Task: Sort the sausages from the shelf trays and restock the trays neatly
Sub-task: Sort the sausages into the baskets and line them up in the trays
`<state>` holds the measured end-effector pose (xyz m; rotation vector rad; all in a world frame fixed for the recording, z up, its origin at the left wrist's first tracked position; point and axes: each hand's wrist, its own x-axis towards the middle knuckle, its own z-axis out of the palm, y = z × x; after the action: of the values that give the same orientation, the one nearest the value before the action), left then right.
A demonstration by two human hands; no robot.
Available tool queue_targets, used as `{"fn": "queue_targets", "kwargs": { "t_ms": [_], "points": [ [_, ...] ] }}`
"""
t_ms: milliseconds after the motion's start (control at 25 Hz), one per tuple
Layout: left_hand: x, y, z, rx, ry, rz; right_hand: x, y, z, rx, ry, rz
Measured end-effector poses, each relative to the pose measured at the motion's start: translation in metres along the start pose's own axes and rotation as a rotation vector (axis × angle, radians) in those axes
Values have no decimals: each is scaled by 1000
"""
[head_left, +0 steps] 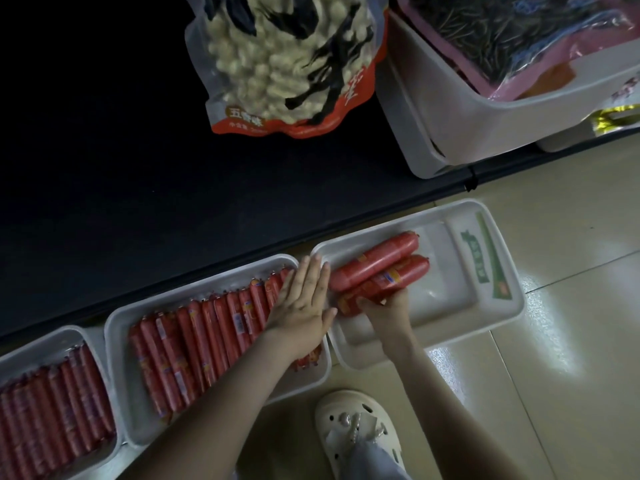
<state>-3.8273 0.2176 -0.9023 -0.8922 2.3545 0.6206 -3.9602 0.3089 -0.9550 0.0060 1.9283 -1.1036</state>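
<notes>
While thin sausages (194,337) pack the middle tray (114,327) at lower left, the left hand (304,299) lies flat, fingers straight, on that row's right end, and just right of centre the right hand (384,308) grips thick sausages (377,265) lying in the right tray (512,306).

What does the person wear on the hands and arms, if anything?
Nothing shows on them: the left hand and the right hand have no gloves, and no ring or watch is visible. Both forearms are bare, with no sleeve in view.
</notes>
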Motion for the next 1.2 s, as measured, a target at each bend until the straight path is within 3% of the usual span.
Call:
{"fn": "queue_targets", "kwargs": {
  "t_ms": [80, 200, 280, 320, 400, 480, 600, 760, 920, 1200],
  "points": [
    [1, 0, 0, -27, -9, -6, -10, -3, 4, -375, -41, -204],
    [2, -1, 3, -26, 9, -11, -10, -11, 0, -1280, 18, -660],
    [3, -1, 4, -29, 8, -8, 10, -18, 3, -1509, 48, -926],
    [3, -1, 5, -31, 10, -6, 19, -25, 4, -1581, -1, -942],
    [5, -1, 5, -35, 14, -3, 33, -30, 5, -1717, -138, -794],
    [3, -1, 2, -38, 20, -6, 29, -35, 1, -1714, -103, -768],
    [-13, -1, -18, -111, 99, -33, 3, -42, -6, -1570, -72, -917],
    [-67, -8, -67, -144, 344, -102, -77, -89, -3, -1411, -2, -1183],
    [-151, -33, -115, -208, 619, -114, -173, -155, 24, -1379, -43, -1419],
    [-334, -137, -147, -201, 1041, -271, -329, -217, 127, -1367, -125, -1808]
  ]
}}
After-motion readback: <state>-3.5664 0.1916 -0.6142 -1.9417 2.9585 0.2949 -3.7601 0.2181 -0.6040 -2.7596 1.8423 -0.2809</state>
